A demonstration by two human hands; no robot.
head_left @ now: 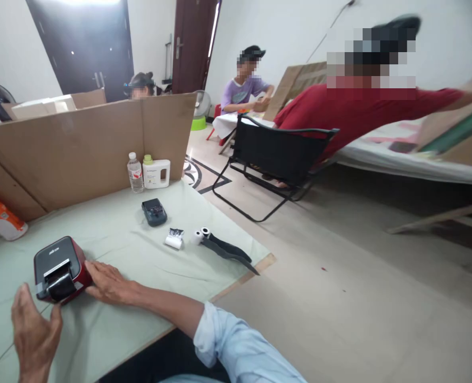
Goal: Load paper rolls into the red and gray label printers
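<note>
A small black and red label printer (56,255) sits on the pale green tabletop, with a dark strip curling from the slot at its front. My right hand (110,283) rests against the printer's right side, fingers stretched out. Just in front of the printer's left corner is my left hand (35,332), thumb and fingers apart, with nothing in it. Farther right lie a smaller dark handheld device (154,211), a small white roll with a silvery wrapper (174,239), and two paper rolls (201,234) with long dark strips (231,252) trailing toward the table edge.
A cardboard partition (84,151) stands along the table's back. Before it are a water bottle (135,173), a white jug with a green cap (156,174) and an orange-white bottle (2,215). Beyond are a black folding chair (279,143) with a person in red, and other people.
</note>
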